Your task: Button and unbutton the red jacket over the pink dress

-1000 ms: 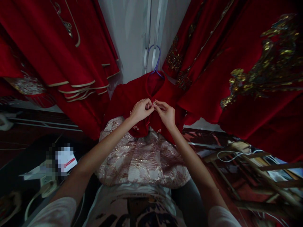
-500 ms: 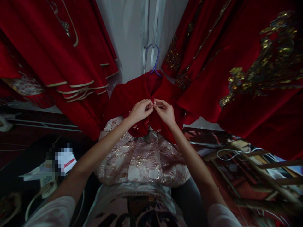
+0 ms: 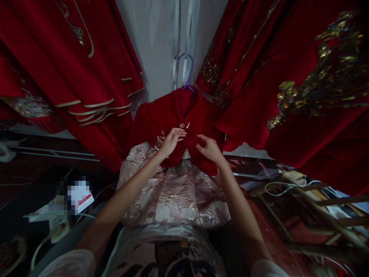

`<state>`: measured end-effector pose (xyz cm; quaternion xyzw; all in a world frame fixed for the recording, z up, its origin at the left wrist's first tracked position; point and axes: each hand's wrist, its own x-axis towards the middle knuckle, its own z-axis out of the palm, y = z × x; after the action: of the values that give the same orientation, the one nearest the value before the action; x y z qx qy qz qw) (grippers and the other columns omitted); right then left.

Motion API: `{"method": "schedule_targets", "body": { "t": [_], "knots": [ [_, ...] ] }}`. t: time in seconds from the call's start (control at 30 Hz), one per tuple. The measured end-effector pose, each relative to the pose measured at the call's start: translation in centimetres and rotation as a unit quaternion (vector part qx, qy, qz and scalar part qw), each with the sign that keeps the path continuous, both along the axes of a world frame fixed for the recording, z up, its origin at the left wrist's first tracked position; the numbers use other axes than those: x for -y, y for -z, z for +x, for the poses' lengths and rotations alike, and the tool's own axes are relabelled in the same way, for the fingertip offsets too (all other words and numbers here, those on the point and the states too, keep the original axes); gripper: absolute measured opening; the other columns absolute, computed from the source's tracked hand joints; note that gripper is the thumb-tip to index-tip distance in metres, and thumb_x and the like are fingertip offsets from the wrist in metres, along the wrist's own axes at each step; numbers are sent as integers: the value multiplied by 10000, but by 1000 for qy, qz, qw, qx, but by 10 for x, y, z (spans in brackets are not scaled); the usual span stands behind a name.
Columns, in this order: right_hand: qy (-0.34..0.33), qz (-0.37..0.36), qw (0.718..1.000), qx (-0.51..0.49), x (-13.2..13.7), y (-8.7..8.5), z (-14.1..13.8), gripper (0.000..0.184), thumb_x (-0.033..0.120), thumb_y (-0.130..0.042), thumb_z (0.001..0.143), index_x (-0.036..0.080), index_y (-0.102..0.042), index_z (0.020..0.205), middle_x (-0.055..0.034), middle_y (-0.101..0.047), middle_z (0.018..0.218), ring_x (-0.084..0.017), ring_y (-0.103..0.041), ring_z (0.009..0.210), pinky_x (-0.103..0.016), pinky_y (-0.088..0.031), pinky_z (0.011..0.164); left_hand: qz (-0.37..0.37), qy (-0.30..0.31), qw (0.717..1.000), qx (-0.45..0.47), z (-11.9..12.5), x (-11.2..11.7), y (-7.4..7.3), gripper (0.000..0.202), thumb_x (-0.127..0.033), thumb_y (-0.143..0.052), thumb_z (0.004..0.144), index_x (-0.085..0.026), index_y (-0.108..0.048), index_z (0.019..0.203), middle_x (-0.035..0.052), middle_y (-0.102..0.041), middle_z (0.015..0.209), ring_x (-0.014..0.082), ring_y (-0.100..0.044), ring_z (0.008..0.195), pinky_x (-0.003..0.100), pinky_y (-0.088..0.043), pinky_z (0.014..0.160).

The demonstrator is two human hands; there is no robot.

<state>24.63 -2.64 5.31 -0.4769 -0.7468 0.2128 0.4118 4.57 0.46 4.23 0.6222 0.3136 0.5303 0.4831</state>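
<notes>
Red jacket: the red jacket (image 3: 161, 113) is in the middle of the frame, on a purple hanger (image 3: 191, 71); its bottom edge lies on shiny pink-and-white cloth (image 3: 173, 196).
Front edges: they come close near the middle of the frame; lower down they part in a small upside-down V.
Beads: a bead flower (image 3: 182, 125) and a short bead strip (image 3: 188, 125) sit just beside each other, above the hands; a bead tassel (image 3: 159, 141) hangs by the left hand.
Left hand: the left hand (image 3: 172, 140) is left of the middle, over the jacket front; its fingers are stretched out close together; I cannot tell if they pinch any cloth.
Right hand: the right hand (image 3: 210, 149) is right of the middle, over the other front; thumb and pointing finger are spread wide with nothing seen between them; I cannot tell if it touches the cloth.
Room to move: a strip of red cloth lies between the hands; big red clothes (image 3: 95, 69) crowd the upper left, and more red clothes (image 3: 250, 111) crowd the upper right; a pale wall (image 3: 155, 34) shows between them.
Low edges: a white box (image 3: 86, 202) is at lower left; a wooden frame (image 3: 314, 246) is at lower right.
</notes>
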Motion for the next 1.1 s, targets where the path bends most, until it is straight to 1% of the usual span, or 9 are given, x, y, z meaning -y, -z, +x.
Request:
{"method": "schedule_targets", "body": {
  "t": [0.1, 0.27, 0.37, 0.47, 0.53, 0.6, 0.77, 0.9, 1.1],
  "knots": [
    [45, -1, 997, -60, 1, -14, 22, 187, 269, -616, 782, 169, -674, 928, -35, -705, 822, -158, -660, 738, -281, -534, 694, -7, 7, 1000, -12, -2, 0, 5, 117, -289, -384, 935, -212, -467, 964, 108, -612, 1241, 161, -561, 1198, 403, -425, 1017],
    [-24, -12, 982, -184, 27, -48, 17, 293, 346, -736, 724, 208, -603, 945, -13, -654, 854, -124, -623, 764, -233, -518, 674, 20, -17, 999, -36, 3, 3, 18, 59, -249, -429, 895, -223, -444, 946, 97, -551, 1304, 162, -465, 1303, 388, -395, 1034],
    [-101, -56, 976, -186, 40, -58, 5, 358, 350, -794, 661, 222, -601, 933, -20, -646, 930, -125, -615, 807, -250, -536, 737, 41, -53, 997, -29, 0, 13, 19, 73, -233, -418, 880, -211, -460, 935, 84, -598, 1170, 156, -575, 1130, 332, -474, 918],
    [-164, -116, 965, -171, 43, -55, -5, 380, 355, -818, 626, 225, -629, 930, -14, -647, 906, -127, -618, 790, -269, -551, 745, 80, -175, 980, -49, -13, 22, 20, 64, -187, -456, 837, -202, -498, 882, 35, -607, 943, 123, -600, 833, 266, -496, 771],
    [-197, -157, 951, -177, 40, -47, -14, 371, 346, -820, 626, 220, -641, 926, -1, -649, 850, -120, -623, 751, -268, -555, 719, 109, -290, 948, -73, -26, 22, 23, 96, -154, -516, 786, -200, -530, 869, 23, -564, 905, 116, -562, 785, 249, -483, 743],
    [-209, -177, 944, -186, 34, -37, -24, 353, 337, -821, 628, 209, -647, 906, 7, -656, 808, -112, -629, 718, -260, -554, 698, 107, -360, 923, -81, -38, 18, 29, 166, -144, -567, 744, -202, -542, 898, 32, -546, 960, 121, -555, 824, 242, -481, 740],
    [-151, -138, 963, -176, 15, -11, -51, 327, 387, -817, 614, 177, -683, 826, -2, -689, 738, -104, -624, 620, -228, -532, 598, 39, -298, 954, -18, -52, 0, 44, 236, -132, -567, 718, -197, -502, 935, 17, -600, 876, 113, -606, 796, 251, -499, 757],
    [-93, -111, 967, -208, -5, 5, -70, 307, 419, -776, 665, 172, -728, 840, -35, -734, 762, -125, -659, 612, -245, -547, 604, 18, -264, 964, 17, -52, -5, 46, 262, -148, -593, 693, -187, -526, 943, 14, -632, 842, 118, -632, 796, 271, -510, 786],
    [-57, -64, 986, -145, -30, 11, -96, 203, 262, -669, 779, 212, -730, 966, -15, -750, 843, -136, -706, 722, -252, -568, 694, -7, -230, 973, 19, -55, -5, 40, 201, -200, -630, 693, -163, -622, 890, 45, -690, 876, 143, -657, 834, 328, -515, 875]
  ]
}}
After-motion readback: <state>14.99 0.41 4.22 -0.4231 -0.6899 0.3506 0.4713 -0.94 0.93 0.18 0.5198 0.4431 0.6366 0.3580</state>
